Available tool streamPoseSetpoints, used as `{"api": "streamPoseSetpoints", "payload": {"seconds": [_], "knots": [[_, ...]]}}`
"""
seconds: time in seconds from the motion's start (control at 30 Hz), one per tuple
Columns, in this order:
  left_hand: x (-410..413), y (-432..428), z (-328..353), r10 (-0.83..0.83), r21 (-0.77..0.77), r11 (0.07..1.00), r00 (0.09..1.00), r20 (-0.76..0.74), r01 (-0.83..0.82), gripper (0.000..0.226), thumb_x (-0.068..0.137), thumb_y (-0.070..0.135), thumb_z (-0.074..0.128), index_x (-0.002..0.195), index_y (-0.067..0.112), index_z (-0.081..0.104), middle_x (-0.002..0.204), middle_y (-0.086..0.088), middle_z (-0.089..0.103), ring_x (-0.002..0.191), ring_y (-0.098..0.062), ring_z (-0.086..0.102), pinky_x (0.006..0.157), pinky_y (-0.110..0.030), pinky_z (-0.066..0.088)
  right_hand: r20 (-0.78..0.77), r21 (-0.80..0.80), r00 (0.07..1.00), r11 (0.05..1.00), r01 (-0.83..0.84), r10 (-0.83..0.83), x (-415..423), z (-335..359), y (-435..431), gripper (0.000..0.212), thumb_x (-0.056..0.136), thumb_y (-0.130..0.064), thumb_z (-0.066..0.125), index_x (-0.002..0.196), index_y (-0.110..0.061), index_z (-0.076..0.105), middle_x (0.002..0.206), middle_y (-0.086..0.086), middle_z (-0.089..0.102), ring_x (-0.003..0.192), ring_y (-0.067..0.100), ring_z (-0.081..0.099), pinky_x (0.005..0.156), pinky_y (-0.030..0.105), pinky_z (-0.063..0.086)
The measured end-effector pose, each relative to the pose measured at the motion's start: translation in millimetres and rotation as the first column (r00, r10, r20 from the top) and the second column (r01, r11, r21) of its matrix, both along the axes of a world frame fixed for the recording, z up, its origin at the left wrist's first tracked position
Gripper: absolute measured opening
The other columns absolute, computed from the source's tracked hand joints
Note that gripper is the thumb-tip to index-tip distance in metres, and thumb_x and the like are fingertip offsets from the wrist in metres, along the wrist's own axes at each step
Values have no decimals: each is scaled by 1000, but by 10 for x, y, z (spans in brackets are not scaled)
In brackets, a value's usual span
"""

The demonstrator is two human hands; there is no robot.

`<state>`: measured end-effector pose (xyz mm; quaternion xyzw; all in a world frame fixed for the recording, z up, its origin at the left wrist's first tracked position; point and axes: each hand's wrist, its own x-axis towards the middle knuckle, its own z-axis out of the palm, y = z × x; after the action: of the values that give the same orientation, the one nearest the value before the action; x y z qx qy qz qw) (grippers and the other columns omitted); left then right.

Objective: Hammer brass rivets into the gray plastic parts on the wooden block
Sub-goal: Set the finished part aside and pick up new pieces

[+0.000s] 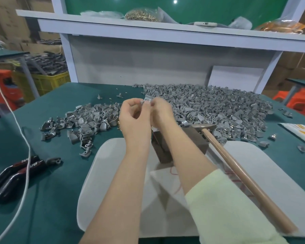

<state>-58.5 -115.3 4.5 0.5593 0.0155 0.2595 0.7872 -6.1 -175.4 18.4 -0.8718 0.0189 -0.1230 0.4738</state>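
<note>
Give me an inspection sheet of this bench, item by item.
Surface: green table with a pale pad at the near edge.
Job's things: heap of gray plastic parts; hammer head resting on the wooden block.
Clutter: black-handled tools at left, printed bag at right.
Hands: left hand and right hand raised together, pinching one gray part.
Cables: white cable crossing the black-handled tools.
Surroundings: shelf holding a bag of rivets; yellow crate beyond the table.

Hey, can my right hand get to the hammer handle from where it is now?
Probably yes. The hammer handle lies bare nearby on that side, with nothing across it. But the right hand and left hand both pinch a gray part, so it would have to let go first.
</note>
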Motion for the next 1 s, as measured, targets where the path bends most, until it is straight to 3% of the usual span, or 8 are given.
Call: {"api": "streamPoseSetpoints", "payload": {"seconds": [0.07,0.13,0.2,0.33,0.43,0.57,0.77,1.0], "knots": [[-16,-36,14,-84,89,993,996,11,83,17,88,10,64,80,22,55,81,3,60,69,-1,55,68,-15,43,96,-32,994,997,63,-60,-10,105,-239,20,94,-8,50,112,-9,59,109,5,62,83,15,56,67,21,45],[-20,-83,17,-192,90,976,980,-57,196,15,90,10,62,81,20,54,85,0,61,76,-6,57,77,-21,49,147,111,987,993,46,-63,-129,189,-488,17,93,-8,51,105,-17,59,96,-2,61,70,6,54,55,16,42],[-34,-141,32,-344,-3,938,926,-152,348,12,94,10,56,85,16,52,97,-7,65,91,-15,63,90,-30,50,217,137,976,990,-15,-15,-274,194,-632,15,93,-8,52,97,-21,57,84,-5,60,61,4,52,51,14,41],[-116,-225,57,-594,-215,798,793,-134,562,15,100,7,44,85,11,46,93,-11,67,84,-15,67,79,-24,56,253,29,967,999,-39,30,-510,66,-719,17,93,-4,51,96,-20,56,87,-5,60,77,9,58,65,10,47],[-161,-257,52,-613,-182,789,772,-169,587,16,100,11,44,84,13,47,92,-9,68,82,-14,68,74,-24,55,274,-55,961,998,-7,22,-598,-71,-741,20,93,-2,49,93,-21,56,92,0,61,87,18,59,80,25,47],[-165,-242,41,-584,-190,812,782,-220,553,14,100,13,45,86,15,46,93,-8,70,77,-8,70,65,-19,53,357,-111,934,991,71,-27,-634,-154,-778,20,93,-3,47,96,-18,59,98,3,59,85,10,52,73,13,34],[-142,-246,49,-595,-259,800,771,-226,542,7,98,4,46,92,6,48,84,-13,66,77,-14,68,64,-19,57,332,-250,943,964,93,-5,-590,-257,-762,15,92,-5,51,99,-10,62,95,0,55,85,11,48,73,18,32],[-122,-260,27,-555,-271,826,798,-234,494,10,98,4,47,89,6,48,93,-17,64,87,-17,66,76,-23,54,300,-152,947,974,166,-114,-596,-284,-732,8,91,-17,59,90,-13,66,88,2,65,85,19,59,82,33,47]]}}
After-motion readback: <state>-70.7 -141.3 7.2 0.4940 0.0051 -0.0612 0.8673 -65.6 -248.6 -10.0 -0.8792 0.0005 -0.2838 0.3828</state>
